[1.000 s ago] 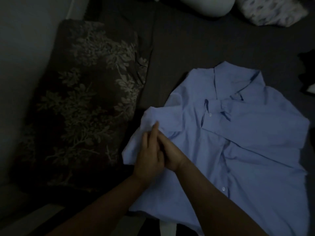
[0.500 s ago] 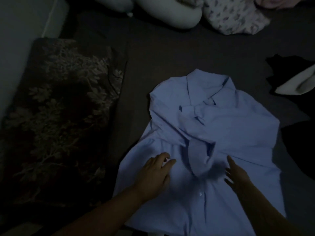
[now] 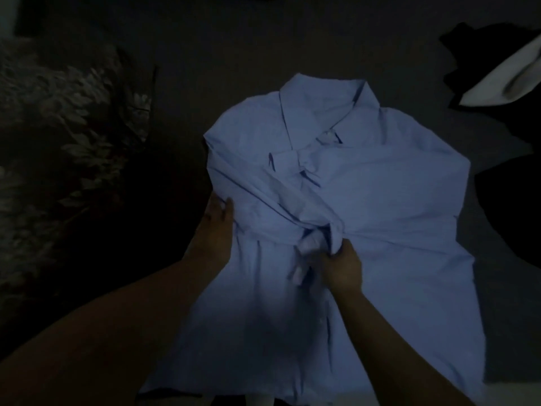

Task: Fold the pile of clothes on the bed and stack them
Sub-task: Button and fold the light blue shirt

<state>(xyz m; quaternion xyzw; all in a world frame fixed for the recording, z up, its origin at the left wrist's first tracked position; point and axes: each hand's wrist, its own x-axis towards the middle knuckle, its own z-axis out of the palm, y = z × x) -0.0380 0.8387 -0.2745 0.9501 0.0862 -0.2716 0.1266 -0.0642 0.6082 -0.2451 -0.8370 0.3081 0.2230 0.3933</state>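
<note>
Blue cotton shirt (image 3: 366, 218) lies front-up on the bed (image 3: 234, 48), hem nearest me, collar far. My right hand (image 3: 341, 269) has moved in since 0.5 s ago and now pinches the bunched sleeve cuff at the shirt's middle, fingers curled round it. My left hand (image 3: 215, 230) has shifted out to the left side edge, fingers straight, pressing the fold. Judgement: sleeve is folded in, but its end needs flattening before the body fold. Farther out: patterned pillow (image 3: 67, 127) left, dark garment (image 3: 491, 54) and pale cloth (image 3: 509, 80) right, still unfolded.
</note>
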